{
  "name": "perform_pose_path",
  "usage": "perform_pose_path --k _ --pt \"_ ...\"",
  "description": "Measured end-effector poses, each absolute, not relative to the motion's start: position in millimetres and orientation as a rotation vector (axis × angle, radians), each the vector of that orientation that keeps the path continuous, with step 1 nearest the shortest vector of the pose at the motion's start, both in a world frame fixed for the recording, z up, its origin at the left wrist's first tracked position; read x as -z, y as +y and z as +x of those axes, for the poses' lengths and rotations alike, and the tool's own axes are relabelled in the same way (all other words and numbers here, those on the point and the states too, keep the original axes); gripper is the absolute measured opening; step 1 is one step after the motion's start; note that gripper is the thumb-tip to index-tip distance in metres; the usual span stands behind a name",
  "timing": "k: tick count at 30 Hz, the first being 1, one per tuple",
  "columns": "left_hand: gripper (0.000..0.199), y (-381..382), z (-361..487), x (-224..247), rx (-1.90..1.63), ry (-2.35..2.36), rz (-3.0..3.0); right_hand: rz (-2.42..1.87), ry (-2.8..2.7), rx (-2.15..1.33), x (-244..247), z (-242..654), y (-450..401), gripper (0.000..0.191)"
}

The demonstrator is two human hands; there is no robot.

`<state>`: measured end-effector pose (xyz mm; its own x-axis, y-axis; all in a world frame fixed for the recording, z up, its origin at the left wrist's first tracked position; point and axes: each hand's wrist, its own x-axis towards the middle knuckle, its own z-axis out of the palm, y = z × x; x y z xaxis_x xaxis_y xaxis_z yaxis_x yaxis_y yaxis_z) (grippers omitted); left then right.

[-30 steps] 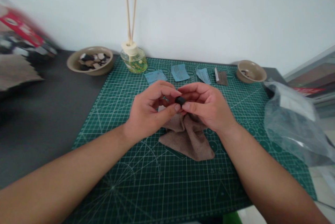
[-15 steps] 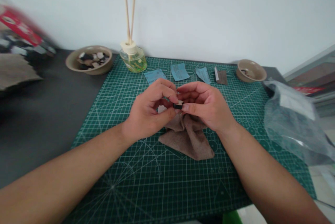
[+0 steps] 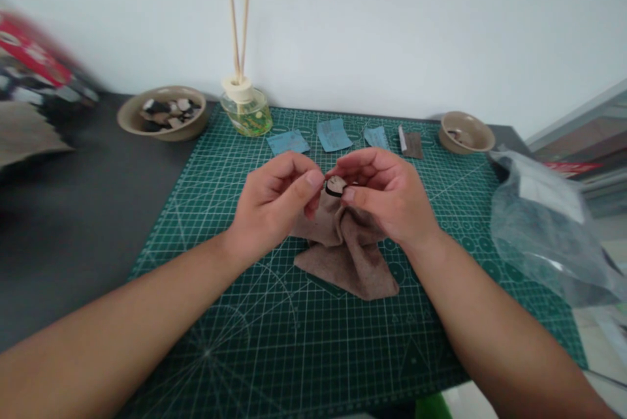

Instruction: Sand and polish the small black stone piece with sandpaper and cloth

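Drawn back now, the left hand (image 3: 274, 203) has parted from the small dark-rimmed tan disc (image 3: 336, 186), its fingers loosely curled and empty just beside it, while the right hand (image 3: 386, 194) pinches the rim between thumb and fingers, leaving the pale face tipped upward, with no clear long axis, above a crumpled brown cloth (image 3: 347, 262) — a grip that keeps that face exposed.

A dark grey table (image 3: 83, 243) carries a green cutting mat (image 3: 206, 321), with a tan bowl (image 3: 161, 124) of dark and pale pieces on the bare top at left. Logged on the mat: three blue abrasive sheets (image 3: 334, 135), a dark strip (image 3: 411, 145), a crumpled brown cloth (image 3: 347, 275) and a clear plastic bag (image 3: 539, 230). A glass reed diffuser (image 3: 245, 117) and a second tan bowl (image 3: 465, 133) stand along the mat's far edge.
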<state>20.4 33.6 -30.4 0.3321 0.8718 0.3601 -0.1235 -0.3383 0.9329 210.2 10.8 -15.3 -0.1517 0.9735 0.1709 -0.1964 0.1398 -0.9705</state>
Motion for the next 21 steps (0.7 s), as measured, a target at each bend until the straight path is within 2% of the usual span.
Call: perform_pose_path --k 5,21 --pt "0.019 32.7 23.7 26.1 -1.126 0.727 1.522 -0.936 -1.313 -1.223 14.9 210.1 10.1 0.026" --pt "0.018 25.1 23.9 20.7 -1.258 0.696 1.602 -1.015 -1.350 -1.157 15.5 210.3 10.7 0.021"
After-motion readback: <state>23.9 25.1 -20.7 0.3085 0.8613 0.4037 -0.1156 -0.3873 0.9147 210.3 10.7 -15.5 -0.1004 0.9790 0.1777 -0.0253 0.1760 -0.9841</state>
